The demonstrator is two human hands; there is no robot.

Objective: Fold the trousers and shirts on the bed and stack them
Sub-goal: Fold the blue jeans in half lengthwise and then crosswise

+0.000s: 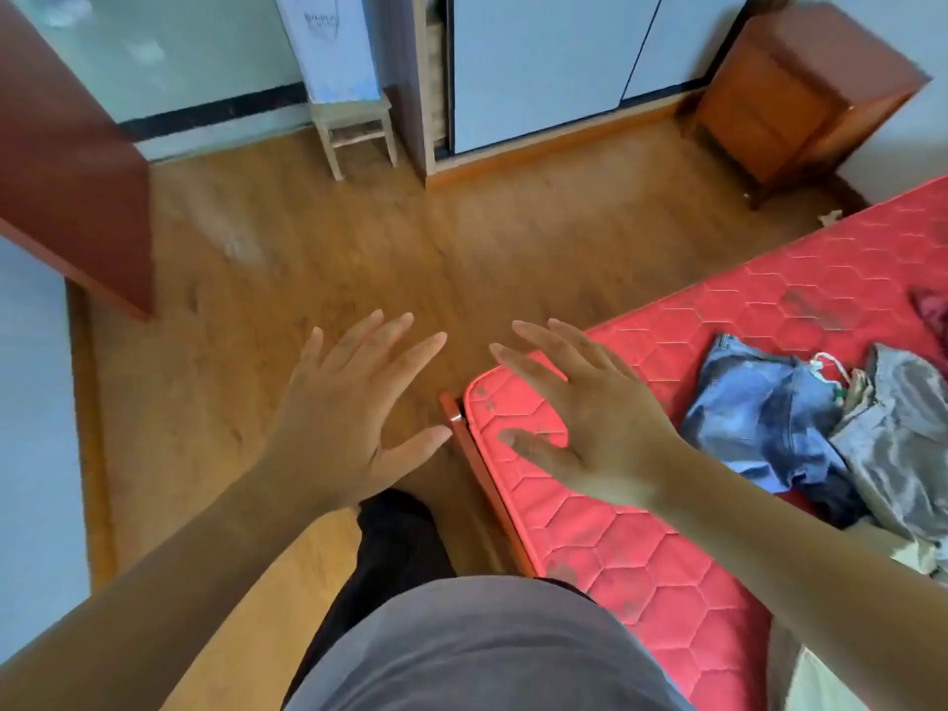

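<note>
A red quilted mattress [641,546] runs along the right side. On it lies a crumpled heap of clothes: blue denim trousers [759,407], a grey garment [903,443] to their right, and a dark piece underneath. My left hand [349,418] is held out over the wooden floor, fingers spread, holding nothing. My right hand [590,413] hovers above the mattress corner, fingers spread and empty, to the left of the denim trousers and apart from them.
A wooden nightstand [800,94] stands at the back right, a small wooden stool [359,130] at the back, next to a wardrobe with pale doors [544,64]. A reddish-brown furniture panel [66,166] juts in at the left. The bed's wooden frame corner [454,413] sits between my hands.
</note>
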